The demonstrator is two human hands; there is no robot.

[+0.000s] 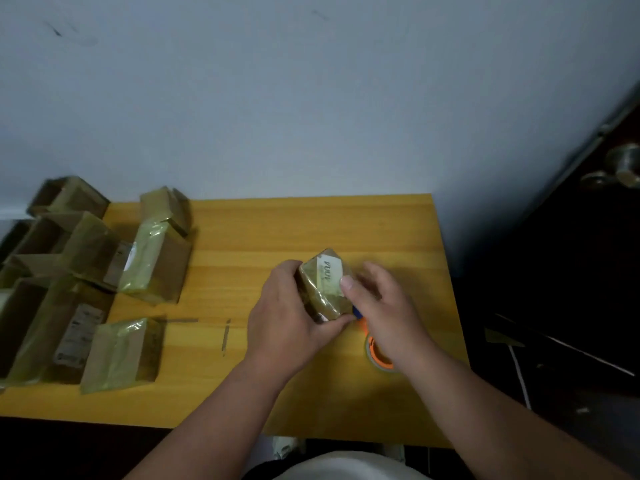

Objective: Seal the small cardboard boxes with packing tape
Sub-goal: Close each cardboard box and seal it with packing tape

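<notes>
While left hand grips small taped box, right hand loose, thumb pressing its top

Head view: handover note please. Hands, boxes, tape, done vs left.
Left hand grips the small box from its left side, just above the table.
Right hand presses its thumb on the box's white label; fingers relaxed.
Tape roll, orange core, lies on the table under the right wrist.
Done: held box looks wrapped in tape; taped boxes piled at table's left.
Left: smooth the tape, set it aside. Whether any boxes remain unsealed is unclear.
</notes>
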